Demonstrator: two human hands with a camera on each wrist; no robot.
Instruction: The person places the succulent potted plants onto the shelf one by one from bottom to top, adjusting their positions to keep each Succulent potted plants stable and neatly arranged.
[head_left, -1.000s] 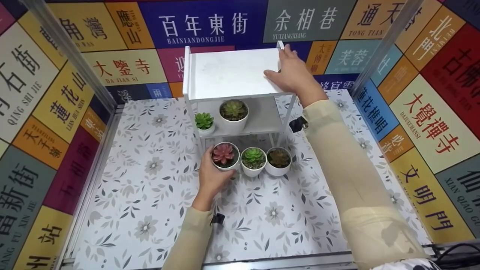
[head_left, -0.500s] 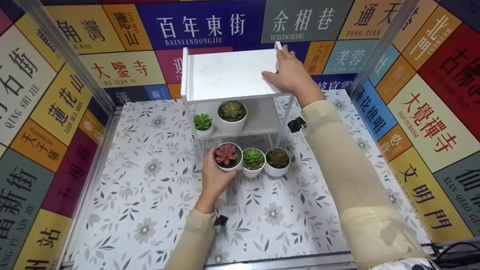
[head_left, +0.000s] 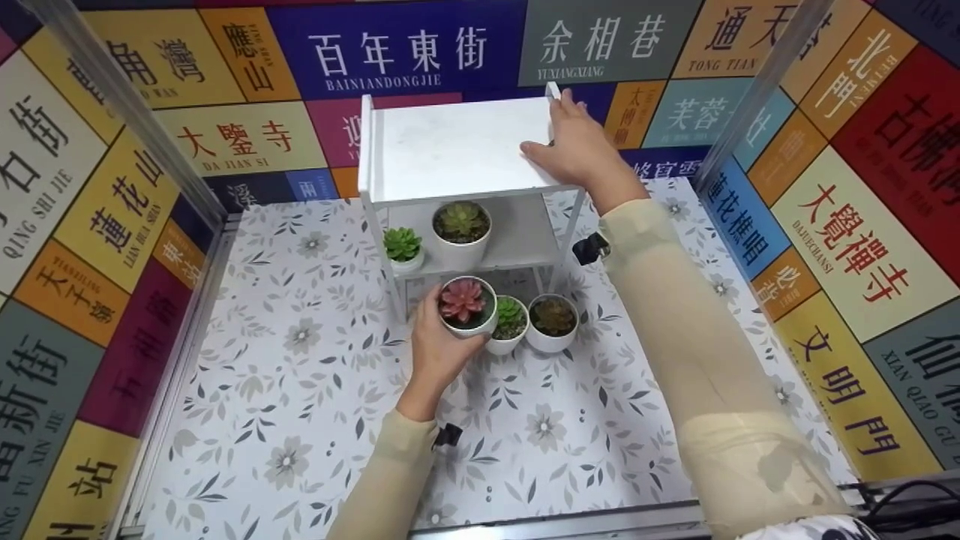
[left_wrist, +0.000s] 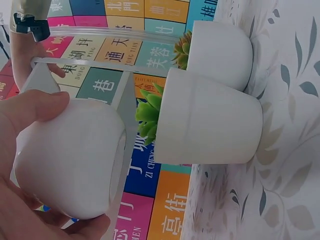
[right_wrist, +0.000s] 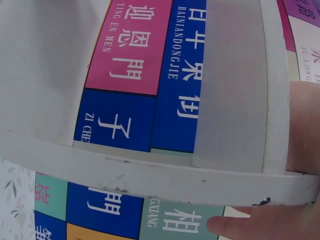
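My left hand (head_left: 441, 349) grips a white pot with a red succulent (head_left: 463, 301), thumb on one side and fingers round the other. In the left wrist view this white pot (left_wrist: 75, 155) hangs higher than two pots standing on the cloth. Directly right of it is a pot with a bright green succulent (head_left: 508, 322), partly covered by the held pot. My right hand (head_left: 589, 154) holds the top right end of a white two-tier shelf (head_left: 457, 150), its thumb over the top board and fingers along the raised side.
A brownish succulent pot (head_left: 553, 322) stands at the right of the front row. On the middle tier sit a small green succulent (head_left: 403, 247) and a larger potted succulent (head_left: 461, 229). Flower-patterned cloth (head_left: 300, 405) covers the table; sign-printed walls (head_left: 405, 45) enclose it.
My left hand has raised the red succulent pot and moved it right and toward the shelf, so it now overlaps the bright green one. The right hand stays on the shelf.
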